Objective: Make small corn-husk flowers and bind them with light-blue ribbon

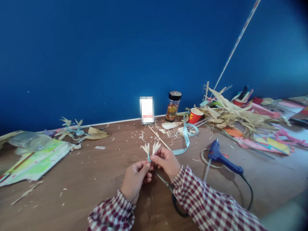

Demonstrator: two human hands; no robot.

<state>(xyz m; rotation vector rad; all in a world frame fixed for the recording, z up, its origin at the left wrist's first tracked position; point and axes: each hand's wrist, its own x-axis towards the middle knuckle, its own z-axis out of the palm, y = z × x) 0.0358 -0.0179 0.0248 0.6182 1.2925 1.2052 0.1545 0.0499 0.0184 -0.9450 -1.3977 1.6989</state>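
Note:
Both hands meet above the brown table [91, 173], pinching a small pale husk flower [150, 149] with two fringed tufts and a light blue stem. My left hand [135, 180] grips the stem from below with fingers curled. My right hand [166, 161] pinches it just under the right tuft. Black-handled scissors [172, 192] lie on the table beneath my right wrist.
A blue glue gun [222, 158] with a black cord lies to the right. Light blue ribbon [186, 138], a thin stick [158, 138], a red paper cup [194, 115], a black-lidded jar [173, 106] and a heap of dried husks [235, 115] sit behind. Coloured paper [33, 162] lies left.

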